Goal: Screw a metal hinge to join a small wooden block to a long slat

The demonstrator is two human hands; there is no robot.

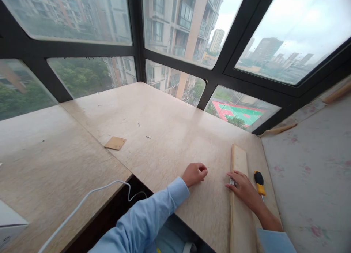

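Evidently, the board (240, 158) lies flat on the ledge (175, 143), and the fitting (233, 182) sits at its left edge. The right hand (245, 189) grasps the fitting between thumb and fingers, its palm side over the board. The left hand (194, 174), left of the board, is loosely curled with fingertips close together; whether it pinches anything cannot be told.

Handling, as judged: the fitting looks metallic, so rigid, light, rather slippery and not fragile; best held by its outer sides with thumb and forefinger. The board appears stiff and moderately heavy; its long edges offer the surest hold.

Count: one board; one fitting visible; one screwdriver (259, 182), just right of the board; two screws (148, 137), apparently, well left of it; one square (115, 143), farther left; one cable (87, 198) and one box (11, 223), partly shown, farthest left.
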